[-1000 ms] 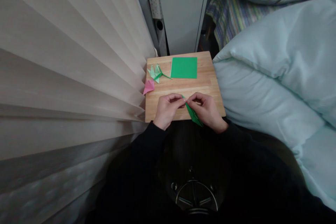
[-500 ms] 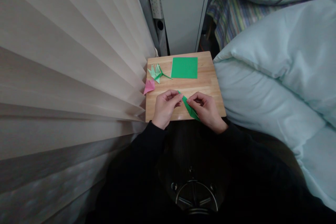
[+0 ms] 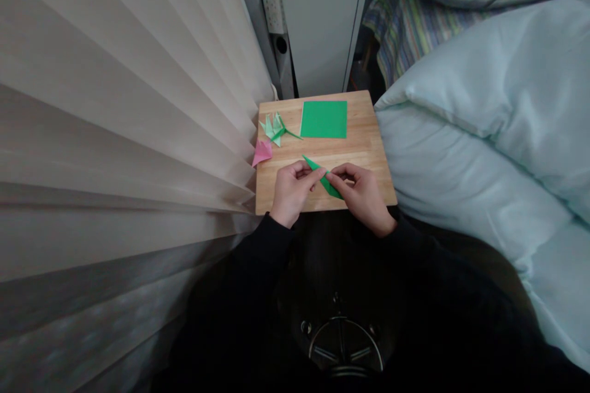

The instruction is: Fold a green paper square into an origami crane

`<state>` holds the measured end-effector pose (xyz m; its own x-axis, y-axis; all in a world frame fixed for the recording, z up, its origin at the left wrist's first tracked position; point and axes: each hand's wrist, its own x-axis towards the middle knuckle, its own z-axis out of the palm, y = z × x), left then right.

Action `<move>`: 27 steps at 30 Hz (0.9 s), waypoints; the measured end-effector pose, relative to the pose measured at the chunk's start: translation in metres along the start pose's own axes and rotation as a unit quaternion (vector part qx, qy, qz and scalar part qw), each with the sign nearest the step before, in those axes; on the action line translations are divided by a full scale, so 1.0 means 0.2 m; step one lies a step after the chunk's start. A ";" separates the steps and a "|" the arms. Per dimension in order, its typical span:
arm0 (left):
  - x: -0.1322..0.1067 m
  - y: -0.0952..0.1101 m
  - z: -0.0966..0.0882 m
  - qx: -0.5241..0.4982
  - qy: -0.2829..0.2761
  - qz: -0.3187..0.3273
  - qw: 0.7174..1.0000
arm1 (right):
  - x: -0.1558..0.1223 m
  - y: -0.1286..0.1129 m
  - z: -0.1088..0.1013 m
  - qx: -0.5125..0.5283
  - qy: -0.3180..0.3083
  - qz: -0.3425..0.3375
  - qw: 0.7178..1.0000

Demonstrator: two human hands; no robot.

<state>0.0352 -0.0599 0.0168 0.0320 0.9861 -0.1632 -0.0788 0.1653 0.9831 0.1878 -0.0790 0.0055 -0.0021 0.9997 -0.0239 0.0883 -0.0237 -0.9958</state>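
Note:
A narrow, pointed piece of folded green paper (image 3: 334,190) is held slantwise over the front part of the wooden board (image 3: 369,153). My left hand (image 3: 292,188) pinches it near the middle, between thumb and fingers, with the upper tip sticking out past them. My right hand (image 3: 361,191) pinches the same paper just to the right, the two thumbs close together. Fingers cover part of its folds. Behind the hands lies a flat green paper square (image 3: 324,120).
Folded light-green paper (image 3: 268,128) with a thin green stem and a pink folded piece (image 3: 262,151) lie at the board's left edge. A pale curtain (image 3: 184,104) borders the left, a light-blue quilt (image 3: 442,153) the right. A white cabinet (image 3: 320,31) stands behind.
The folded green paper has slid up and left through the fingers, so more of its upper tip shows and less of its lower end. Both thumbs have come closer together.

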 end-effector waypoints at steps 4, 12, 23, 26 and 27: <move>0.00 0.01 0.00 0.014 0.006 0.007 1.000 | -0.01 -0.02 -0.01 -0.026 -0.014 -0.010 1.000; 0.01 0.01 -0.02 0.001 0.015 0.004 1.000 | 0.01 -0.01 -0.02 -0.048 -0.032 -0.020 0.998; 0.03 -0.02 -0.03 -0.014 0.073 0.034 0.997 | -0.01 -0.01 0.00 -0.064 -0.066 -0.031 0.995; 0.04 -0.02 -0.05 -0.010 0.061 0.027 0.998 | 0.00 0.02 0.00 -0.037 -0.139 -0.003 0.990; 0.04 -0.03 -0.06 -0.005 0.048 0.022 0.999 | 0.00 0.04 -0.01 -0.038 -0.161 0.012 0.986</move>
<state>0.0244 -0.0518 0.0092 -0.0666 0.9895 -0.1282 -0.0884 0.1221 0.9886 0.1902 -0.0785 -0.0015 -0.3150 0.9452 -0.0857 0.1656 -0.0342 -0.9856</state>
